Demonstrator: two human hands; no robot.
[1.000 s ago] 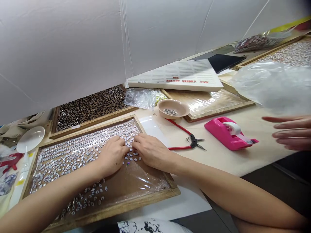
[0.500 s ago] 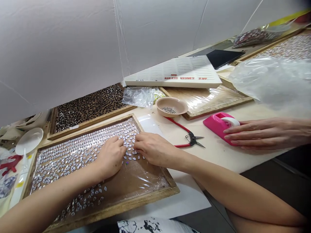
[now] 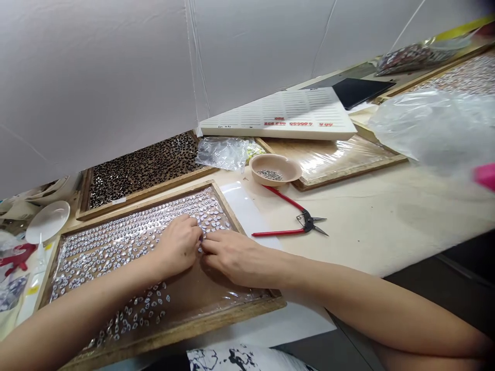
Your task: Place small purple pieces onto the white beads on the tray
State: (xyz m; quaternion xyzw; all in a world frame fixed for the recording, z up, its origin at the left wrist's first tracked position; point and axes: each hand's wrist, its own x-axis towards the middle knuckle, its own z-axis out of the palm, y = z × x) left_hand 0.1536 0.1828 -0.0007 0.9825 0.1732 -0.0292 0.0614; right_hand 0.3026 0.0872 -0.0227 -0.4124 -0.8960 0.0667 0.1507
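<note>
My left hand (image 3: 180, 246) and my right hand (image 3: 235, 257) meet over a wood-framed tray (image 3: 216, 322) covered in clear film. Both have their fingers closed in a pinch, tips almost touching. A tiny purplish glint shows between them, too small and covered to name. Small white eye-shaped pieces (image 3: 112, 257) with dark outlines fill much of the tray, in neat rows along the far side and scattered nearer me. Just past my right fingers lie several paler leaf-like pieces (image 3: 211, 222).
Red-handled cutters (image 3: 307, 221) lie right of the tray, below a bowl (image 3: 284, 167) of small metal bits. Behind are a tray of dark beads (image 3: 143, 167), a white slotted board (image 3: 278, 113) and a film-covered tray (image 3: 348, 159). A plastic bag (image 3: 436, 123) lies far right.
My right hand has moved left and nearer me, up to my left fingertips. The other person's hand has left the view, and the pink tape dispenser has shifted to the right edge, blurred.
</note>
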